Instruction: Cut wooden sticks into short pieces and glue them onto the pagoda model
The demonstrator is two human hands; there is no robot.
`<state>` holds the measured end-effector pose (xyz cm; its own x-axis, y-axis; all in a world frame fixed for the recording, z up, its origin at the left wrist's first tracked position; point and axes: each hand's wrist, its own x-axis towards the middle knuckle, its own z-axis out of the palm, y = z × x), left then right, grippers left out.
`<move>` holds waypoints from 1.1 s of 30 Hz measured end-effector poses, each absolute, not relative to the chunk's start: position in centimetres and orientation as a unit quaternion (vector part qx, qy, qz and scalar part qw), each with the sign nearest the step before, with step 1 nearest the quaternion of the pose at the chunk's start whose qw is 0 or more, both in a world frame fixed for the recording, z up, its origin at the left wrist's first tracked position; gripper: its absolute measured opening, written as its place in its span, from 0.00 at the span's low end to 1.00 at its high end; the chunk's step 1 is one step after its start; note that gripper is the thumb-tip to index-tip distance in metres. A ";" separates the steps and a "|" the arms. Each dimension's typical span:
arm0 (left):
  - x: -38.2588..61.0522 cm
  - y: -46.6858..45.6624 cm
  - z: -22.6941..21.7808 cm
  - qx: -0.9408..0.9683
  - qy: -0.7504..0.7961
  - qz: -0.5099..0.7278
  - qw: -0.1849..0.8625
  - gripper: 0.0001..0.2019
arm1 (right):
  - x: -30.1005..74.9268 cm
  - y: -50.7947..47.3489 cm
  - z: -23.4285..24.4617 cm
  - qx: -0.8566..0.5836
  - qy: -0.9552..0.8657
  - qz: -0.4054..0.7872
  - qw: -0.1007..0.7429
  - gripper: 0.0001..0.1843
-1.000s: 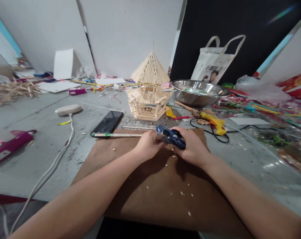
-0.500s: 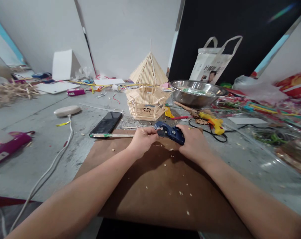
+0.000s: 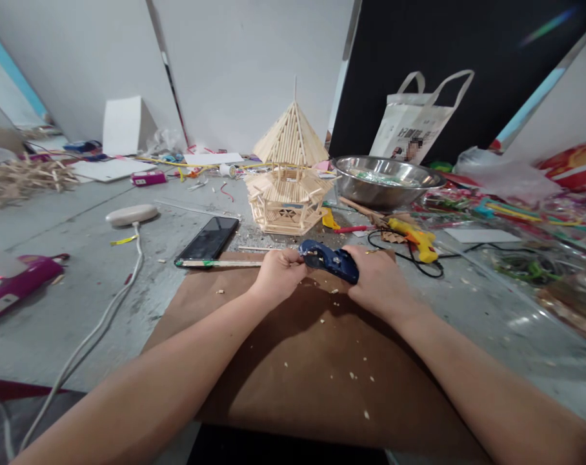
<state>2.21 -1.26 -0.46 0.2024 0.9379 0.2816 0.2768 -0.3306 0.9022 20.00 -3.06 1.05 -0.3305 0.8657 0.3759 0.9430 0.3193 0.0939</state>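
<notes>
My right hand (image 3: 377,278) is wrapped round a dark blue cutter (image 3: 336,261), its head pointing left. My left hand (image 3: 281,274) is closed in a pinch right at the cutter's head. Whatever lies between those fingers is too small and covered to make out. Both hands are over the front part of a brown board (image 3: 293,361), with small pale wood bits (image 3: 353,376) scattered on it. A pale strip with green marks (image 3: 220,263) runs from the phone's near end to my left hand. Behind my hands stands a small pavilion model (image 3: 289,187) of wooden sticks.
A black phone (image 3: 208,239) lies left of the board. At the right are a yellow glue gun (image 3: 414,239) with a black cord and a steel bowl (image 3: 387,182). A white puck with a cable (image 3: 131,214) and a purple power strip (image 3: 19,287) are at the left.
The cutter has turned slightly and shifted a little left against my left fingertips. Both hands stay in nearly the same place.
</notes>
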 end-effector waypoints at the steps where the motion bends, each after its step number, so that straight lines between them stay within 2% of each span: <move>1: 2.2 -1.3 -0.4 0.681 0.444 0.449 0.370 0.07 | 20.0 -3.1 1.1 -0.565 -0.802 -0.146 0.127 0.26; 33: 2.1 -1.6 0.1 0.676 0.460 0.444 0.367 0.07 | 19.6 -3.5 1.3 -0.607 -0.779 -0.122 0.101 0.15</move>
